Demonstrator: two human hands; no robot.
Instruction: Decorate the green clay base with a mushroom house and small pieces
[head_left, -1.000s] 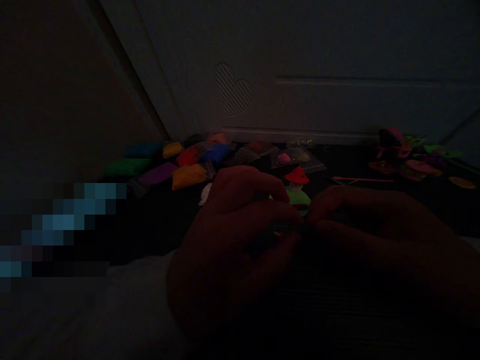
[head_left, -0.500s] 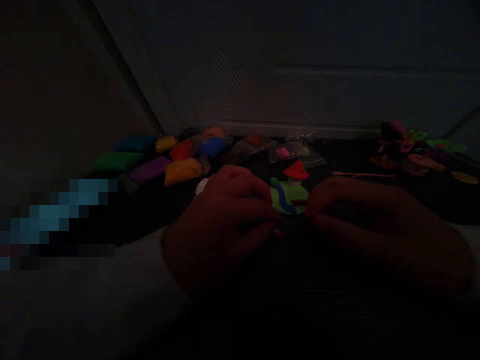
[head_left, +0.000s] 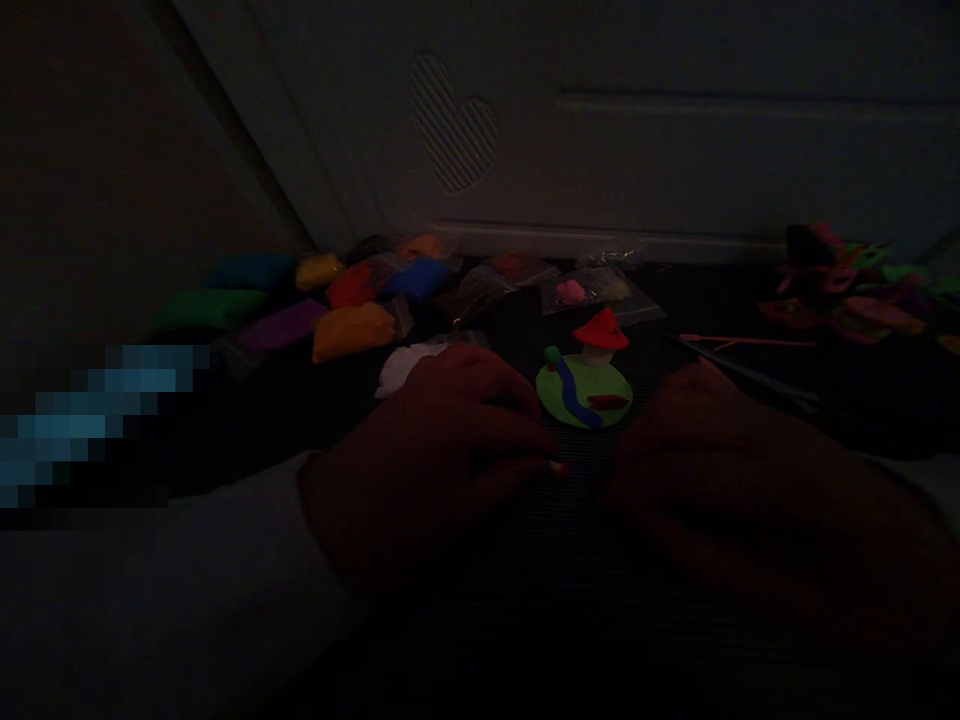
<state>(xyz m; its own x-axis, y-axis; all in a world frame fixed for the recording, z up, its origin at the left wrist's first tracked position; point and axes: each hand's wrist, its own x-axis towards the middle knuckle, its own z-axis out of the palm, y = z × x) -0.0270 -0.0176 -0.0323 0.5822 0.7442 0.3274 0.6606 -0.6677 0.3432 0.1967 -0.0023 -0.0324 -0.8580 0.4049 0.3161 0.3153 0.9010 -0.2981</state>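
Observation:
My left hand is pinched, with a small red-and-white clay piece at its fingertips. Just beyond stands a light green clay disc bearing a blue wavy strip, a red-capped clay mushroom, a small green ball and a dark red strip. My right hand, to the right of the disc, has its fingers curled together; the dim light hides whatever may be in them. White clay in a bag lies partly behind my left hand.
Bagged clay in several colours lies along the back left, including an orange bag. A pink tool and scissors lie beyond my right hand. Colourful scraps are piled at the far right. A white panel rises behind.
My right hand has moved away from the disc and its fingers have curled in. The red-and-white piece shows more clearly at my left fingertips. The view has shifted a little.

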